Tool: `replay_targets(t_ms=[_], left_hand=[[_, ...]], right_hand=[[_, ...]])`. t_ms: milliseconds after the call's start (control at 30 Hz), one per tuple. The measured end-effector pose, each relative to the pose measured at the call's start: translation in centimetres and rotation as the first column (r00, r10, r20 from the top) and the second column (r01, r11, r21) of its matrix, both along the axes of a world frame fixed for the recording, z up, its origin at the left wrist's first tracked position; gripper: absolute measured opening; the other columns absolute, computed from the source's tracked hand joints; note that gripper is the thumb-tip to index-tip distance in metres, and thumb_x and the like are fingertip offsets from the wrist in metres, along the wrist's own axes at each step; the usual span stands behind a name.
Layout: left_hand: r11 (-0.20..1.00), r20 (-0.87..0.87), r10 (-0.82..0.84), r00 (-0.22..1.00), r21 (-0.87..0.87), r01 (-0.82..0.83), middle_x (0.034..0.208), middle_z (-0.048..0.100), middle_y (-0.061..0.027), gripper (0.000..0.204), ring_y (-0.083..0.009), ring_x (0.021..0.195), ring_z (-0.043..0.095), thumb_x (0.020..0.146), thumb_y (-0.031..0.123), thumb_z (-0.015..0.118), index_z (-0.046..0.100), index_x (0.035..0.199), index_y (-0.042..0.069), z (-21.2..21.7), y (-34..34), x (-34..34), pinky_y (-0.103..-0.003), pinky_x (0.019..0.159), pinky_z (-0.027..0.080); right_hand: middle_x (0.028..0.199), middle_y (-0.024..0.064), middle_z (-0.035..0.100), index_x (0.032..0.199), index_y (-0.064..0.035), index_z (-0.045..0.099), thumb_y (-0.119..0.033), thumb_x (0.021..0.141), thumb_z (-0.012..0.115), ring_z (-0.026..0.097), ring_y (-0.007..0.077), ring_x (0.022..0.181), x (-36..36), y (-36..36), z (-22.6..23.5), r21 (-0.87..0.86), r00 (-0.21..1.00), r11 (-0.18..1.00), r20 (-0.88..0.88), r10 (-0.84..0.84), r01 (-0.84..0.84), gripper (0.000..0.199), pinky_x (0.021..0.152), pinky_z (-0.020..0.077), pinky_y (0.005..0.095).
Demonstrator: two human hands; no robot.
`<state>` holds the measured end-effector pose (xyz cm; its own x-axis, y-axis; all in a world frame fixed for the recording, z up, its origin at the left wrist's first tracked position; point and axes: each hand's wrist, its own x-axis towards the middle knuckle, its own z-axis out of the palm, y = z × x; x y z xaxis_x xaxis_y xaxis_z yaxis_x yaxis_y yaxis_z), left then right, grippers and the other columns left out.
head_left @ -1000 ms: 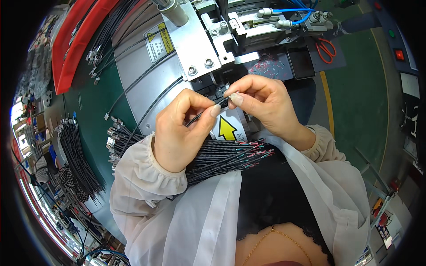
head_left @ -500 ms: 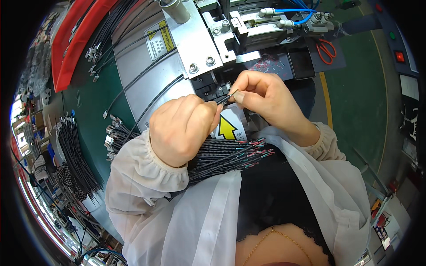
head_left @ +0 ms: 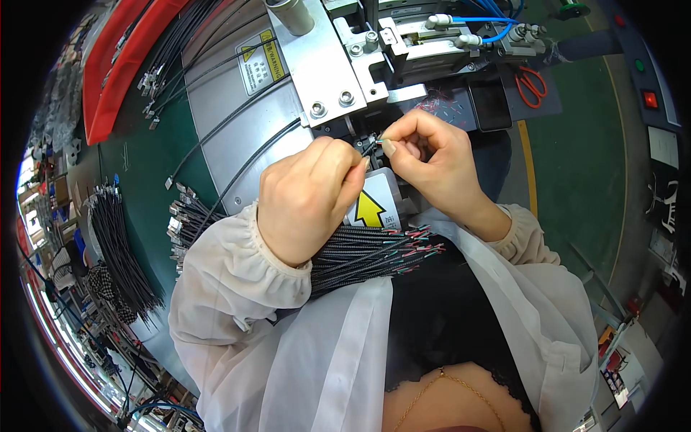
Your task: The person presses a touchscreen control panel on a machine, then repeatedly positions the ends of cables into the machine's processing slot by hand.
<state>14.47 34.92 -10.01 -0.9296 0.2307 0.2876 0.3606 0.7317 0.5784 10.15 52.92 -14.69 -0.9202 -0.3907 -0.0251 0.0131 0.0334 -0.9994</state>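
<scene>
My left hand (head_left: 306, 198) is closed in a pinch on a thin black braided cable (head_left: 370, 150), close to its end. At that end, my right hand (head_left: 440, 160) pinches the short coloured wires (head_left: 380, 141) between thumb and forefinger. Both hands are at the front of a metal press machine (head_left: 317, 68), and the cable tip is just before its small dark tooling (head_left: 353, 137). Whether the tip touches the tooling I cannot tell. Below my hands, a bundle of similar black cables (head_left: 360, 252) lies across my lap, red and green wire ends to the right.
Beyond my right hand are wire scraps (head_left: 440, 108), a dark phone (head_left: 491, 104) and red-handled scissors (head_left: 531, 88). Blue air tubes (head_left: 486, 20) run to the machine. At left are a red tray (head_left: 119, 79), hanging cables (head_left: 119, 245) and a plate (head_left: 237, 155) with loose cables across it.
My left hand has moved up and right, toward the machine. My right fingertips shifted slightly upward, and the cable end now points up at the tooling with coloured wires showing.
</scene>
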Motion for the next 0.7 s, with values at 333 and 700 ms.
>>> replay_targets(t_ms=[333,700], left_hand=[[0.975,-0.081,-0.051,0.995,-0.220,0.032,0.067,0.057,-0.0076,0.015,-0.0246,0.056,0.058,0.072,0.001,0.073,0.059,0.079,0.004,-0.4,0.0,-0.4,-0.033,0.051,0.045],[0.971,-0.086,-0.033,0.996,-0.240,0.011,0.068,0.060,-0.0087,0.014,-0.0255,0.056,0.059,0.074,0.003,0.072,0.059,0.080,0.005,-0.7,-0.1,-0.6,-0.034,0.051,0.046]], right_hand=[[0.068,0.0005,0.056,0.080,-0.0024,0.064,-0.006,0.079,0.067,0.040,0.0059,0.053,-0.2,-0.1,-0.8,0.147,0.980,0.988,-0.196,-0.019,0.049,0.005,0.049,0.0341,0.0234],[0.067,-0.0069,0.055,0.087,0.0006,0.065,-0.011,0.088,0.065,0.042,-0.0027,0.057,-0.6,-0.4,-2.0,-0.099,0.971,0.995,0.238,0.001,0.023,0.012,0.048,0.0320,0.0169]])
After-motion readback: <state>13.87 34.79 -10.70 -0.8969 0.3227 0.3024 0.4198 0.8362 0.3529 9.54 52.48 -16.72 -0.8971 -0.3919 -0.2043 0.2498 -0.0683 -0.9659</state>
